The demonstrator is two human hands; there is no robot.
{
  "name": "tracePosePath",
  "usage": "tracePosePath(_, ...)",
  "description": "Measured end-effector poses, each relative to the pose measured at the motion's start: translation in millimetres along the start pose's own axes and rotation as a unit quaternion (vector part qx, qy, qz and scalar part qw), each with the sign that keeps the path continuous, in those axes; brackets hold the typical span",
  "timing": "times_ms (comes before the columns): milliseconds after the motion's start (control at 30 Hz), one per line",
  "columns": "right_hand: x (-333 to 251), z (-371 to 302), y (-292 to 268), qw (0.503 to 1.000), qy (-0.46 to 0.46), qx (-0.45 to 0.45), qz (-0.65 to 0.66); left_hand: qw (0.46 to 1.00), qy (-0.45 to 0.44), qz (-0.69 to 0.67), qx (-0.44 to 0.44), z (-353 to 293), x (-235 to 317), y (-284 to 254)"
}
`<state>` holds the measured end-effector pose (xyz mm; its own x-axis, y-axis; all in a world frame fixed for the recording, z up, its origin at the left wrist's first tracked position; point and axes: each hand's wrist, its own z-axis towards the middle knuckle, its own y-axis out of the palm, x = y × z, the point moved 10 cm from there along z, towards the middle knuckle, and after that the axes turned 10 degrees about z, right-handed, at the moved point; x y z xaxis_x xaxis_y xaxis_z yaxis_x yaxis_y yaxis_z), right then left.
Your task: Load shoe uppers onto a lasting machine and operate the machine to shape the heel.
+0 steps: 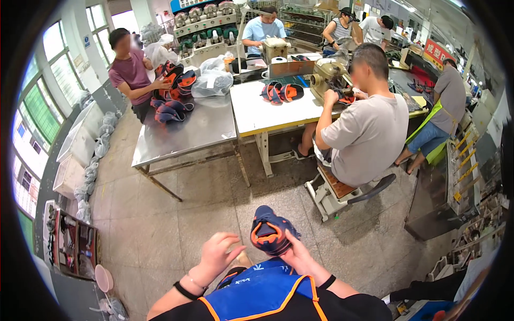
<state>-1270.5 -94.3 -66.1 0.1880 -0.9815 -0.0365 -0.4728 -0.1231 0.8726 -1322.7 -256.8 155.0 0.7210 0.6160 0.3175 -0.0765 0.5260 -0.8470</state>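
A navy shoe upper (263, 218) with orange trim is held up in front of my lap, its orange-edged opening facing me. My right hand (300, 257) grips it from the right side, the thumb lying along its edge. To its left, my left hand (218, 252) hovers apart from the upper, fingers curved and spread with nothing in them. Beneath my hands is a blue apron (251, 291) with orange edging. Another navy and orange piece (230, 277) shows partly beside my left wrist, mostly covered by the apron and arm.
Ahead stands a metal table (187, 139) with piled shoe uppers (171, 109) and a plastic bag (213, 83); a person stands behind it. A seated person works at a sewing machine (326, 75) on a white table (251, 117). A shelf (75, 241) and pink basin (104, 278) are at left.
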Motion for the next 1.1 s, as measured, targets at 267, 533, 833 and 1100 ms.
tracePosePath(267, -68.7, 186.8, 99.0, 0.993, -0.104, 0.003, -0.057, 0.993, -0.110, 0.031, 0.012, 29.3, -188.9, 1.0)
tracePosePath(533, -190.4, 292.0, 265.7, 0.914, -0.359, -0.032, -0.187, 0.989, -0.146, -0.004, 0.013, 114.3, -324.4, -10.9)
tracePosePath(833, -289.8, 381.4, 357.3, 0.862, -0.447, -0.115, -0.209, 0.979, -0.202, 0.016, -0.010, 189.8, -411.6, 36.5)
tracePosePath(1100, -461.1, 430.1, 456.6, 0.751, -0.622, -0.038, -0.220, 0.950, -0.306, 0.039, -0.053, 264.8, -492.8, 98.5)
